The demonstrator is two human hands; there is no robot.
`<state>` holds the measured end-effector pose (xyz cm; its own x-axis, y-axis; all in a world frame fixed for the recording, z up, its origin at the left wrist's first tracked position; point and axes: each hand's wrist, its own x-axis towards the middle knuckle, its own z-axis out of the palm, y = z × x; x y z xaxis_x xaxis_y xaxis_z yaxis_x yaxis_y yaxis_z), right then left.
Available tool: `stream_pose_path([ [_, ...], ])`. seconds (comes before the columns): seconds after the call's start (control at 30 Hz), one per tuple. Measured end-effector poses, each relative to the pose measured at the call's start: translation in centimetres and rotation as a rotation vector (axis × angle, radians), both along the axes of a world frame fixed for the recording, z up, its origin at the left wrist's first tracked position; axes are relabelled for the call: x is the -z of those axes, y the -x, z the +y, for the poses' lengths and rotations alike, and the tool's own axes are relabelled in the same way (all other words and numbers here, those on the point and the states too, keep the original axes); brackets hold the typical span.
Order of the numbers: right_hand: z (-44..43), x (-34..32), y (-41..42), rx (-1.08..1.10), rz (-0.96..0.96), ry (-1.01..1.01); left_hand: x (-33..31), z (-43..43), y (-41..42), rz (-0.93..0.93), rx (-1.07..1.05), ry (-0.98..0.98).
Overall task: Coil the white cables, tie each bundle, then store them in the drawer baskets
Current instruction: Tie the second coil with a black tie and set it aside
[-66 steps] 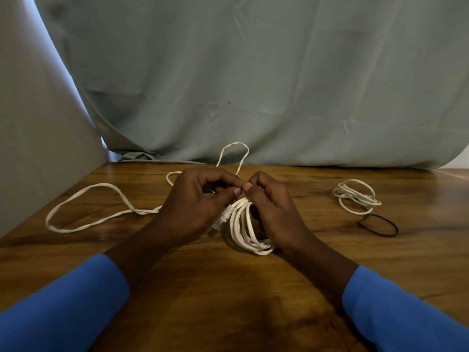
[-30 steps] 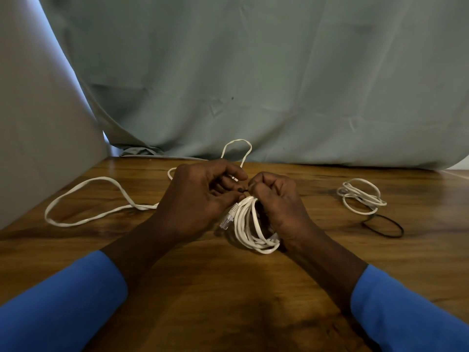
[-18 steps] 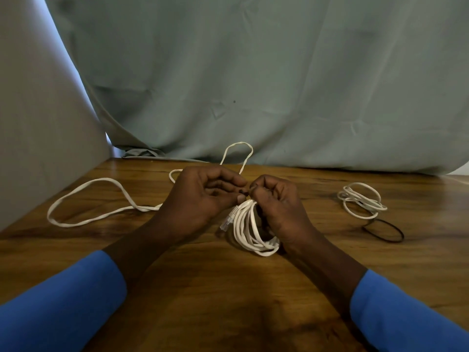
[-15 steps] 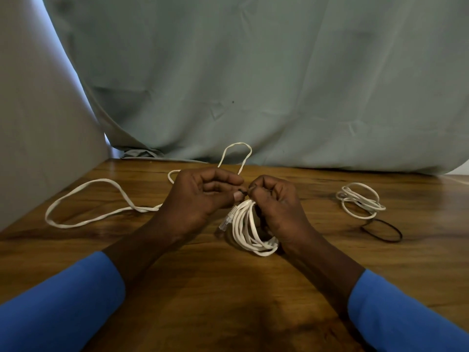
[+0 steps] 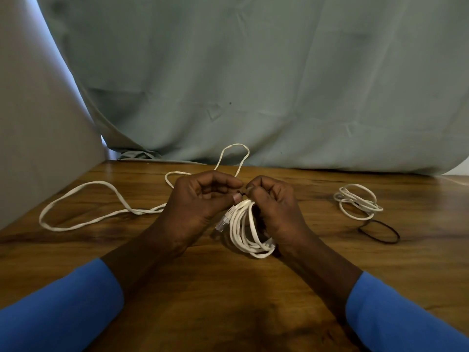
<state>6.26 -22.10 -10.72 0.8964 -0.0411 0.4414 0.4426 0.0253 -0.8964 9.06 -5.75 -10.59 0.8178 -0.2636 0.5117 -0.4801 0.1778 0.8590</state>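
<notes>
Where the two hands meet above the middle of the table (image 5: 228, 301), a coil (image 5: 243, 232) of round white cable hangs in several long oval loops, its lower end just above the wood. The right hand (image 5: 276, 209) has its fingers curled over the top of the coil and grips it there. The left hand (image 5: 200, 207), also curled, pinches a small dark tie (image 5: 242, 192) between thumb and fingertip, right at the coil's top, where the two hands almost touch. A clear, blocky plastic plug (image 5: 223, 222) sticks out of the coil to the left, just under the left thumb.

To the left, a loose cable (image 5: 83, 219), flat and ribbon-like, lies in wide open curves on the table; one loop (image 5: 234, 153) rises behind the hands against the curtain. Far right lies a small coil (image 5: 357, 201) of thin white cable, flat on the wood, with a thin black band (image 5: 380, 232) in an oval just near of it, touching or overlapping its edge.

The table is glossy brown wood with dark grain streaks. A creased grey-green curtain (image 5: 253, 85) fills the far side, and a plain pale panel (image 5: 33, 135) stands at the left. Both forearms end in smooth blue sleeves (image 5: 55, 308).
</notes>
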Motion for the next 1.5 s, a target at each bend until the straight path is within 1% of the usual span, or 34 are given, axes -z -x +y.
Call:
stream_pose_path([
  [0.27,0.2,-0.3,0.5,-0.034,-0.045,-0.036,-0.6,0.2,0.0,-0.062,-0.002,0.024],
  [0.43,0.1,-0.4,0.6,0.001,-0.171,0.038,-1.4,0.4,0.3,-0.084,0.008,0.053],
  [0.57,-0.1,-0.5,0.6,0.033,-0.212,0.071,-1.8,0.5,0.5,-0.087,0.019,0.067],
  [0.97,0.1,-0.6,0.8,0.02,-0.194,0.04,-1.7,0.6,0.5,-0.098,0.051,0.031],
  [1.27,0.4,-0.8,0.9,-0.017,-0.22,0.037,-1.7,0.5,0.6,-0.076,0.07,0.05],
  [1.5,0.3,-0.6,0.7,0.037,-0.233,0.07,-1.7,0.6,0.4,-0.084,0.039,0.065],
])
